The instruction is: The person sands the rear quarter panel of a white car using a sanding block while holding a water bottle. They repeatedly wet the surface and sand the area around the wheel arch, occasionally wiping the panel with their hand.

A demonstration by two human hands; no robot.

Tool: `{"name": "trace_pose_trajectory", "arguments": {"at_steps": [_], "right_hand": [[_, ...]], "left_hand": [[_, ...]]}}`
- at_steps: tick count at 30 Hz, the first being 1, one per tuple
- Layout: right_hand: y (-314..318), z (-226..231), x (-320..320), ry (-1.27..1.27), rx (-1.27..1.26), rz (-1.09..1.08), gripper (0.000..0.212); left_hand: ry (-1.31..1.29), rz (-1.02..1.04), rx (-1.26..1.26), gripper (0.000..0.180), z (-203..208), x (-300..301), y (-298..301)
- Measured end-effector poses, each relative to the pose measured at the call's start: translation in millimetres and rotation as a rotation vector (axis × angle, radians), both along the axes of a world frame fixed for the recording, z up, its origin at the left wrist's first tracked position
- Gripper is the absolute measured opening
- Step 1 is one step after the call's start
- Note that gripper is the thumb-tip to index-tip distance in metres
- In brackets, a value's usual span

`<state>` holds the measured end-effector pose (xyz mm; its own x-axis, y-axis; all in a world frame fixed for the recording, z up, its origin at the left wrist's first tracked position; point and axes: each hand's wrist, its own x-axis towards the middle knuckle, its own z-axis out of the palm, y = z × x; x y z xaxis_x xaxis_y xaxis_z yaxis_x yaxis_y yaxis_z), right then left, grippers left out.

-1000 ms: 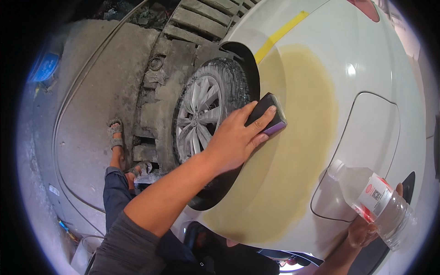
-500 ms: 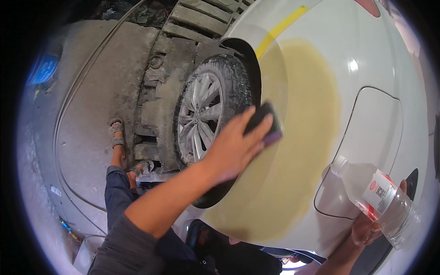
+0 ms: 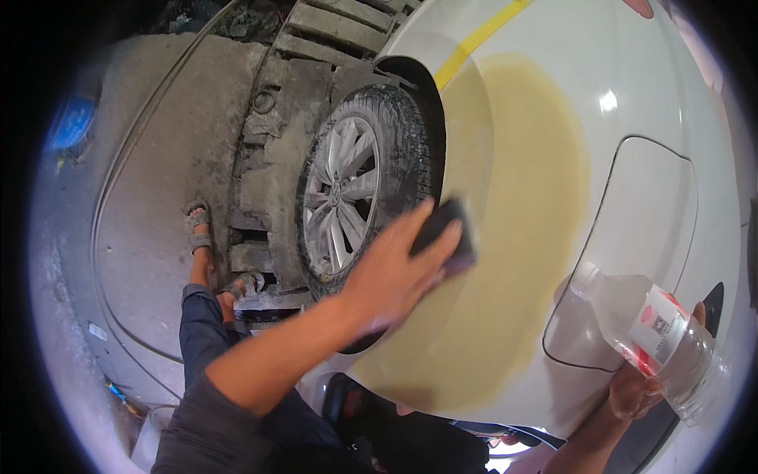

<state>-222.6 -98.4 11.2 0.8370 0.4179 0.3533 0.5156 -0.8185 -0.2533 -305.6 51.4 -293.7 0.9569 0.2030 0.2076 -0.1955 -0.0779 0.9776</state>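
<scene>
My left hand [image 3: 385, 272] is wrapped round a dark sanding block [image 3: 447, 231], slightly blurred, its lower edge purplish. The block is against the pale yellow filler patch [image 3: 530, 178] on the white car panel [image 3: 632, 71], close beside the rim of the wheel arch. Off to the right, my right hand [image 3: 634, 390] grips a clear plastic bottle [image 3: 617, 304] with a white and red label. That bottle is tilted, its pale cap toward the upper left, in front of the fuel flap [image 3: 643, 189]. Whether it holds any liquid I cannot tell.
A tyre with a silver wheel [image 3: 339, 193] fills the arch left of the patch. Yellow tape [image 3: 482, 41] crosses the panel above. Wooden slats [image 3: 339, 28], a hose [image 3: 118, 158] and a blue container [image 3: 73, 121] lie beyond; my sandalled feet are at left.
My left hand has drawn the sanding block a little nearer along the wheel-arch side of the patch. My right hand keeps its hold on the bottle. The view has shifted slightly.
</scene>
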Motion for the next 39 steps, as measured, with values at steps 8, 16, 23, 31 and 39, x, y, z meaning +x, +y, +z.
{"name": "trace_pose_trajectory", "arguments": {"at_steps": [8, 16, 23, 31, 39], "right_hand": [[-9, 10, 4, 0.080, -0.031, 0.146, 0.093], [1, 5, 1, -0.046, -0.038, -0.024, 0.122], [-1, 6, 5, -0.045, -0.101, 0.047, 0.116], [-14, 17, 8, -0.043, -0.235, 0.141, 0.091], [-5, 10, 9, -0.113, -0.253, 0.122, 0.102]], "left_hand": [[-0.045, -0.021, -0.025, 0.066, -5, -35, -11], [-0.069, -0.052, 0.006, 0.066, -8, -22, -9], [-0.028, -0.024, -0.054, 0.068, -11, -61, -25], [-0.001, -0.049, -0.040, 0.061, -3, -33, -12], [0.055, 0.034, -0.056, 0.060, -3, -30, -17]]}}
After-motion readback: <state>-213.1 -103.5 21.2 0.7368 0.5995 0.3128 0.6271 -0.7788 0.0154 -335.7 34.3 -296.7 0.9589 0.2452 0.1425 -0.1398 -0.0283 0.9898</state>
